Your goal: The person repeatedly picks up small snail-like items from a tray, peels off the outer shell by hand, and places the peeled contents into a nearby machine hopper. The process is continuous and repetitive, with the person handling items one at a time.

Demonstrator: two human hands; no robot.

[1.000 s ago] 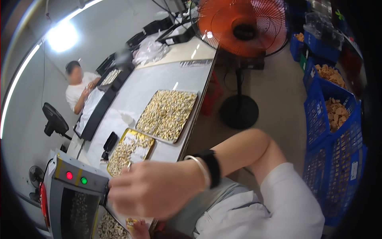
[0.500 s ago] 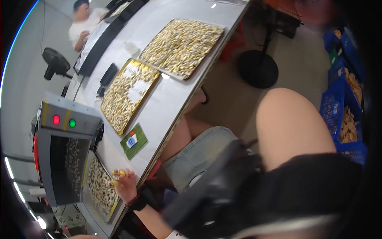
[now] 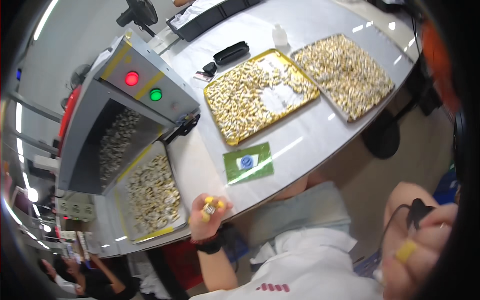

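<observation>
My left hand [image 3: 206,222], with yellow finger covers on its fingertips and a dark band at the wrist, is closed on a small silver-and-gold metal part [image 3: 211,209] near the table's front edge. Just left of it lies a tray of similar parts [image 3: 152,195], in the opening of a grey machine [image 3: 150,80] with a red and a green light. My right hand [image 3: 422,250] is raised close at the lower right with its fingers curled; one wears a yellow cover. What its fingers hold, if anything, cannot be made out. A black piece with a cable [image 3: 419,214] shows beside it.
A yellow-rimmed tray of small parts [image 3: 235,102] and a second full tray [image 3: 345,75] lie on the white table [image 3: 305,145]. Nearby are a green packet [image 3: 248,163], a black case [image 3: 231,53] and a small translucent bottle [image 3: 279,36]. A fan [image 3: 137,14] stands behind.
The view has turned, bringing the machine and trays nearer and shifting them right. My right hand has come into view at the lower right. My left hand still holds the small metal part.
</observation>
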